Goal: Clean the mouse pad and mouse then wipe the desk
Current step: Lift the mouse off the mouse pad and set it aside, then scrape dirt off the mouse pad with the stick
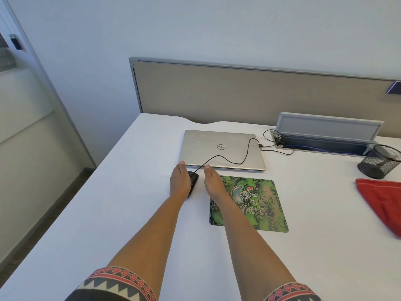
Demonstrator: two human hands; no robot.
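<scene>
At centre frame the left hand (180, 181) and right hand (213, 186), straight-fingered and holding nothing, flank the mouse (193, 178), which seems light and hard, best taken by its sides.

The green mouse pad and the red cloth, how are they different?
The green patterned mouse pad has pictures and letters on it, while the red cloth is plain. The pad lies flat with neat corners, while the cloth is soft with folds. The right hand reaches over the pad's corner. Nothing touches the cloth, and the picture's edge cuts it off. Both lie on the white desk.
</scene>
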